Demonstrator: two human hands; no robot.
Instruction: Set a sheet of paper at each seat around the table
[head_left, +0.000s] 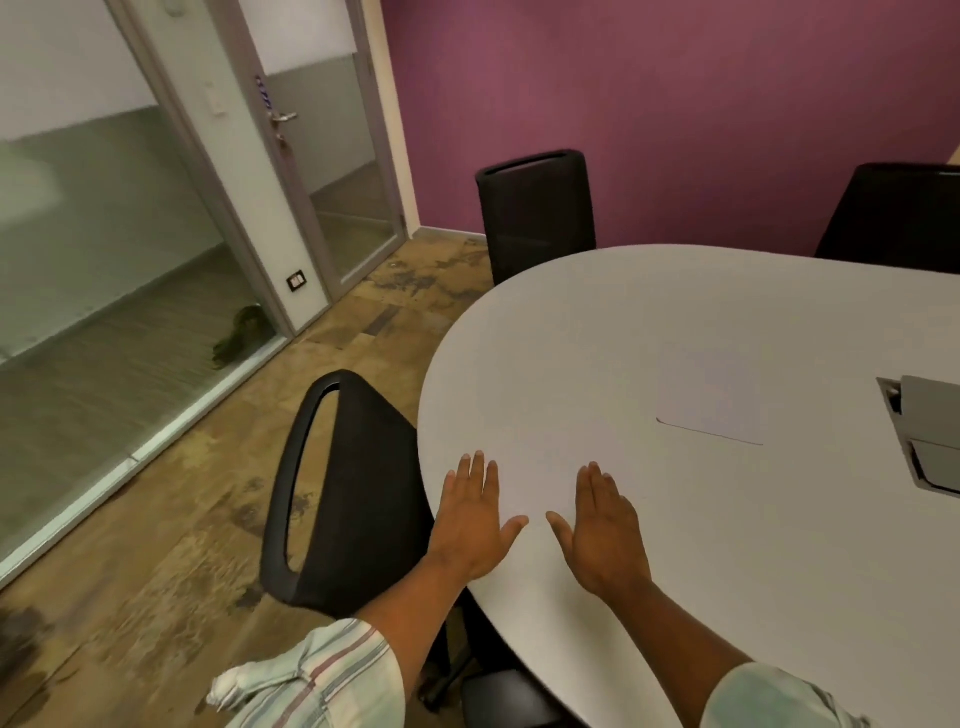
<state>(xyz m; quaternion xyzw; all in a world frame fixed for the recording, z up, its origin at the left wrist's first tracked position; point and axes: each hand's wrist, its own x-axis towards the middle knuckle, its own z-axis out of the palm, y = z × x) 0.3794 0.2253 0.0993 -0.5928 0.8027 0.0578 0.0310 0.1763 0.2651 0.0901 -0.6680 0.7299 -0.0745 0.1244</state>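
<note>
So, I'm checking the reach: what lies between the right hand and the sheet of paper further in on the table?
Only bare tabletop, as the head view shows, between the right hand and the sheet of paper.

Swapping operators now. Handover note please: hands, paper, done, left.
Left hand: open, flat on the table, holds nothing.
Right hand: the same.
Paper: one sheet lies mid-table, near the cable box, not at a seat.
Done: no sheet shows at any visible seat.
Left: near chair, far chair, right chair, and any out of view.
</note>
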